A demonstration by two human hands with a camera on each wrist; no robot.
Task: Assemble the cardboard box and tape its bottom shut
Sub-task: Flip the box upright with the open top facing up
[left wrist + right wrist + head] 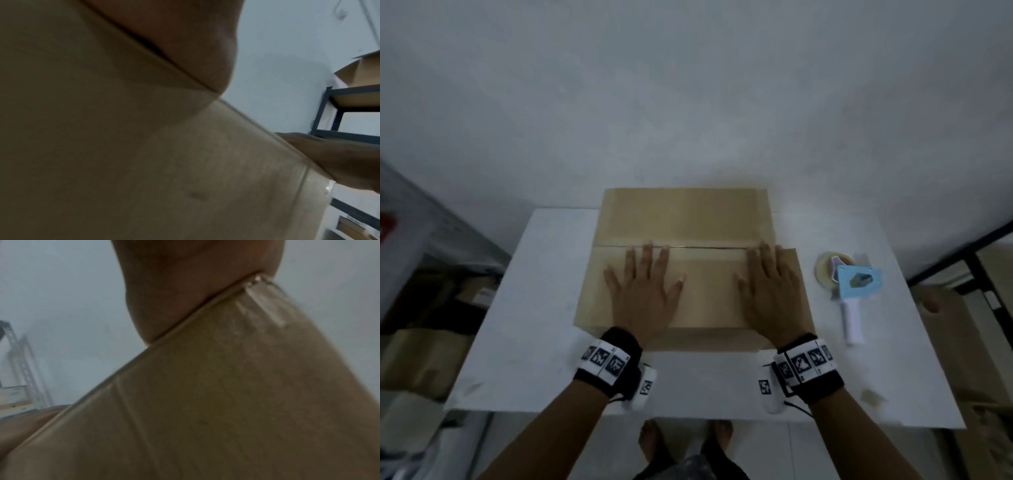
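A brown cardboard box stands on the white table with its two long flaps folded flat, meeting at a seam across the middle. My left hand lies flat with spread fingers on the near flap, fingertips at the seam. My right hand presses flat on the same flap near the box's right end. A tape dispenser with a light blue body, white handle and a clear tape roll lies on the table right of the box. Both wrist views show close cardboard under a palm.
Dark metal shelving with cardboard stands to the right of the table, and stacked boxes sit on the floor to the left. A white wall rises behind the table. My bare feet show below the table's front edge.
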